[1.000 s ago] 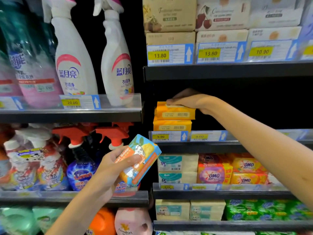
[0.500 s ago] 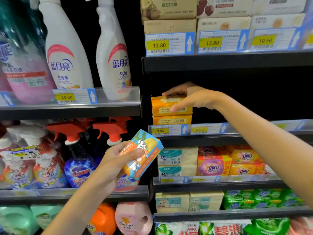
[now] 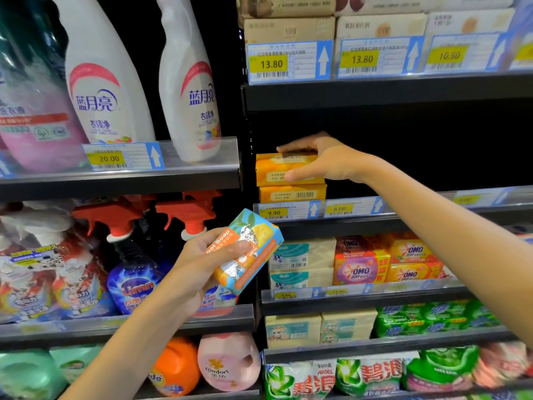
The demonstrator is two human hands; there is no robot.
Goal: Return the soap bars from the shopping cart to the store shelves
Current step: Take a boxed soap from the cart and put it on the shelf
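Right hand [image 3: 326,160]: reaches in from the right to the middle shelf [image 3: 418,223]. The fingers lie across the top of the upper orange soap bar [image 3: 277,170] and the thumb presses on its front face, so it is gripped between them.
Upper orange soap bar: rests on the lower orange soap bar [image 3: 291,194], touching it and sitting slightly askew.
Stack position: far left end of the middle shelf, directly above the 9.90 price tag [image 3: 274,212].
Left hand [image 3: 199,261]: lower, in front of the upright between the two shelf bays. The fingers are curled round the boxed soap bar [image 3: 251,249], with the thumb on its printed face.
Boxed soap bar: blue and orange carton with the word "Soap" legible. It is tilted and held in the air, apart from every shelf.
Shelf below: pale wrapped bars, with OMO packs [image 3: 360,269] beside them.
Left bay: two white spray bottles [image 3: 106,82] stand above a 20.00 tag.
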